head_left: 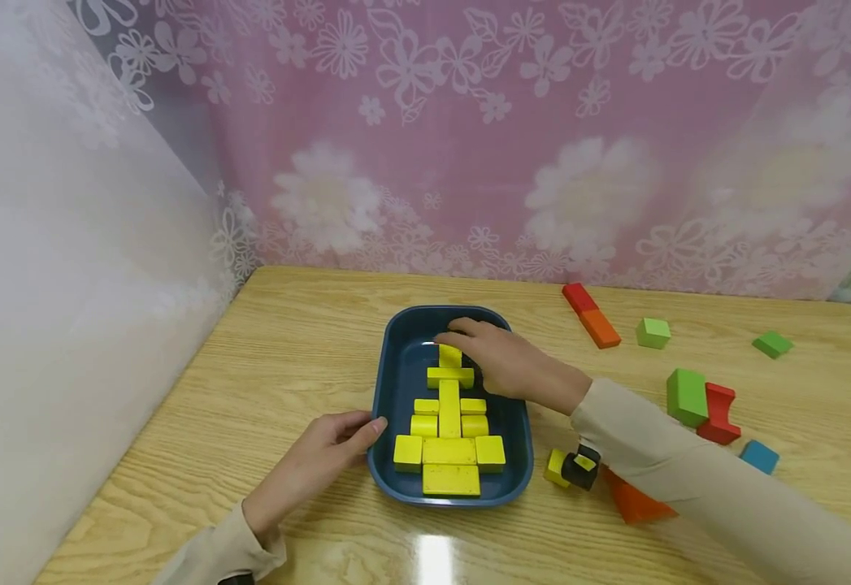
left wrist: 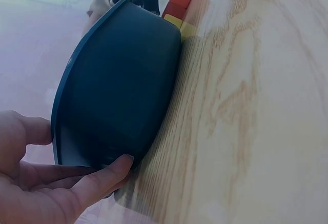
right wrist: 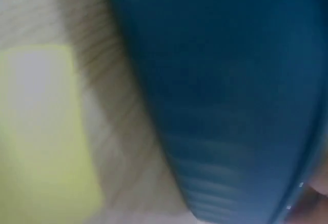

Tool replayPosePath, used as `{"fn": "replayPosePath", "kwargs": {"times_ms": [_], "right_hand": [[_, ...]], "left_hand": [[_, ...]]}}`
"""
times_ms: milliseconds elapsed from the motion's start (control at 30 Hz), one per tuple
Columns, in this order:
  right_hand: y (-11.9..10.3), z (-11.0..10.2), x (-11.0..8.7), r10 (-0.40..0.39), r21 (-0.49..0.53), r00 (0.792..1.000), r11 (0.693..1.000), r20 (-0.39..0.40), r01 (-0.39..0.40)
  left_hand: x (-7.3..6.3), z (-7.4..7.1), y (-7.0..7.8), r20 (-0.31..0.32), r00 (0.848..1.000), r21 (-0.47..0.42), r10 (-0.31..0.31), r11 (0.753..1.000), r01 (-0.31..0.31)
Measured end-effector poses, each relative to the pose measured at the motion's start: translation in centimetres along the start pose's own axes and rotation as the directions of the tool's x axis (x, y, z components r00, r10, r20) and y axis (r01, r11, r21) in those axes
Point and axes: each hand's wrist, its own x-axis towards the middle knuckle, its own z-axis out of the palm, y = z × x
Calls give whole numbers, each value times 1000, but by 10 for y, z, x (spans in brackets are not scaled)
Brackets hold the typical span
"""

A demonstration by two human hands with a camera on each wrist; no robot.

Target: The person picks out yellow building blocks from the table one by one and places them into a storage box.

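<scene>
A dark blue tray (head_left: 379, 422) with a raised rim stands on the table. Yellow blocks lie in it in a symmetrical pattern, with a long upright block (head_left: 449, 409) in the middle and wide blocks (head_left: 450, 479) at the near end. My left hand (head_left: 326, 455) grips the tray's left side, thumb at the rim and fingers against the outer wall (left wrist: 113, 90). Inside the far part of the tray, my right hand (head_left: 501, 357) holds the topmost yellow block (head_left: 450, 356) with curled fingers; its thumb is hidden. The right wrist view shows mostly the tray's outer wall (right wrist: 220, 90), blurred.
Right of the tray lie a yellow block (head_left: 555, 468), an orange piece (head_left: 637, 500) partly under the right sleeve, green blocks (head_left: 687, 396), a red curved block (head_left: 719, 414) and a blue block (head_left: 759, 457). Red and orange bars (head_left: 590, 315) lie farther back. A pink floral curtain (head_left: 469, 162) hangs behind.
</scene>
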Motion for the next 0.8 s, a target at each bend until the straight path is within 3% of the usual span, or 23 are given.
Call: {"fn": "replayPosePath", "kwargs": {"times_ms": [167, 300, 433, 533, 633, 733, 800], "right_hand": [[13, -17, -40, -22, 3, 979, 1000, -203, 23], [28, -26, -89, -5, -12, 958, 1000, -286, 2], [45, -18, -144, 14, -78, 936, 996, -353, -45], [59, -8, -182, 79, -84, 932, 990, -353, -116], [71, -2, -216, 212, -72, 925, 967, -314, -246], [85, -1, -242, 330, -73, 900, 929, -285, -364], [92, -4, -255, 407, -88, 885, 897, -225, -434]], "left_hand": [[2, 2, 2, -3, 1000, 10, 4, 1000, -4], [4, 2, 2, -7, 1000, 19, 8, 1000, -8], [4, 2, 3, -10, 1000, 16, 0, 1000, 1], [3, 1, 3, -12, 1000, 27, -1, 1000, 2], [2, -1, 3, -14, 1000, 41, -2, 999, 3], [1, -1, 3, -19, 1000, 43, -5, 999, 6], [1, 0, 4, -15, 1000, 34, -13, 999, 14]]}}
